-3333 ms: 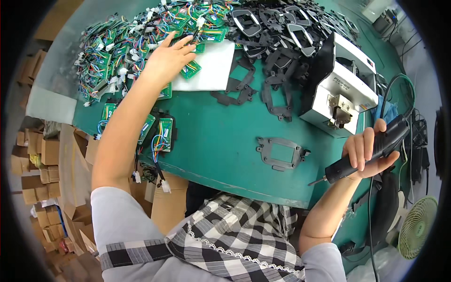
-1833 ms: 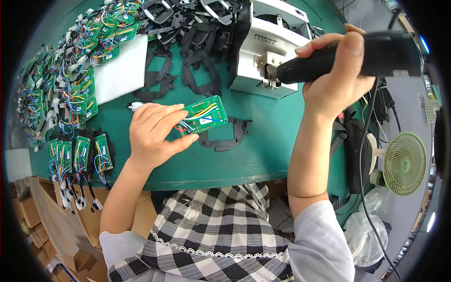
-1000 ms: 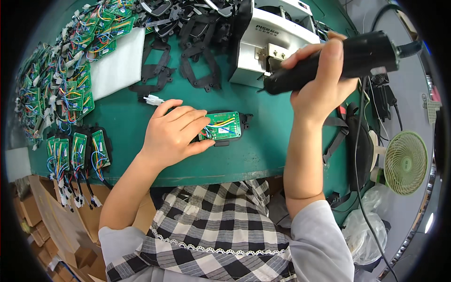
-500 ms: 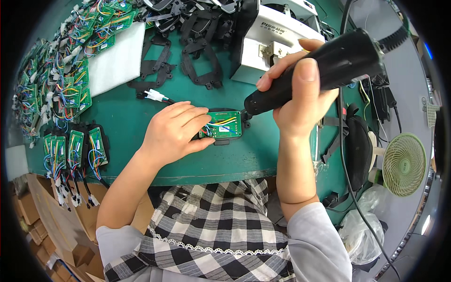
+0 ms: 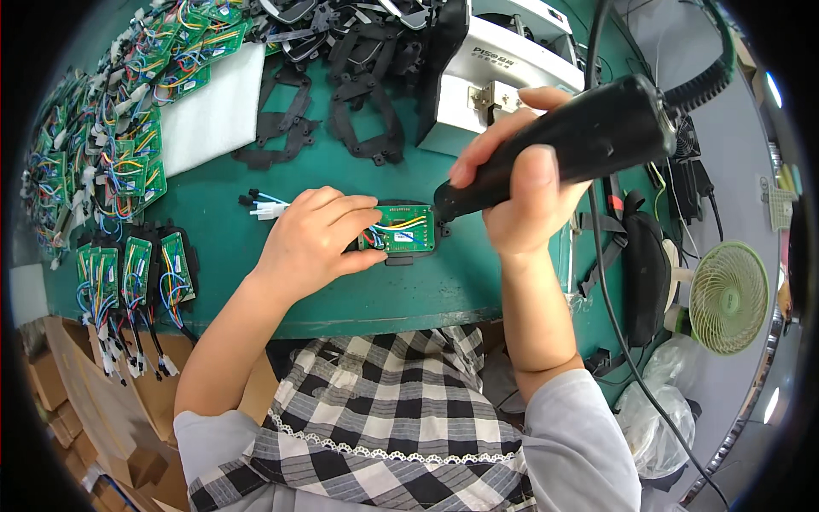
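A green circuit board [image 5: 413, 224] with coloured wires sits in a black plastic frame [image 5: 399, 260] on the green table. My left hand [image 5: 317, 230] grips the board and frame at their left end, thumb at the near edge and fingers across the top. A white connector [image 5: 269, 210] on the board's leads sticks out beyond that hand. My right hand [image 5: 533, 183] is wrapped round a black electric screwdriver [image 5: 589, 136], tilted with its nose down at the board's right end. The screwdriver's nose hides the bit's tip, so contact with a screw cannot be made out.
A heap of wired circuit boards [image 5: 128, 162] lies at the left, beside a white foam sheet [image 5: 213, 107]. Several boards in frames [image 5: 139, 269] hang wires over the near edge. Empty black frames [image 5: 367, 124] and a white machine [image 5: 486, 77] stand behind; a green fan [image 5: 728, 297] is at right.
The screwdriver and my right hand have moved slightly left and lower, the nose closer to the board's end. The board has shifted a little left, and the connector has moved left and down.
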`<act>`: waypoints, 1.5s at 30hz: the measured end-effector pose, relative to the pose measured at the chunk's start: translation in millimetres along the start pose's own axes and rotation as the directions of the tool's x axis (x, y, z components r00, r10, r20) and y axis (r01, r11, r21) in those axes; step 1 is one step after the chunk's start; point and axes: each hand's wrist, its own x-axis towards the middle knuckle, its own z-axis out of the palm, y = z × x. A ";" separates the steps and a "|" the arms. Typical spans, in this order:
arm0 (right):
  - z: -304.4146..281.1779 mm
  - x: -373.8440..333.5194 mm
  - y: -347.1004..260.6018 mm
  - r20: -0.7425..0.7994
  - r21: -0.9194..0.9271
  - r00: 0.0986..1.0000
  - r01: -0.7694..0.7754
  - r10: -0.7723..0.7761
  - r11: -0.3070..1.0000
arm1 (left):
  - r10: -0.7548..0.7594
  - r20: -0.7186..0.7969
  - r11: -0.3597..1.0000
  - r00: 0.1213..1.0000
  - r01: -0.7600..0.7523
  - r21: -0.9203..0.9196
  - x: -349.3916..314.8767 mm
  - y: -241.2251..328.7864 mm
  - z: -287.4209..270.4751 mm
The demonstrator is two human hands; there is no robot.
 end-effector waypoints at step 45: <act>-11.9 -27.9 -11.0 0.076 -0.070 0.996 -0.031 0.036 0.997 | -0.071 0.012 0.993 0.997 0.072 -0.089 1.4 1.7 -2.4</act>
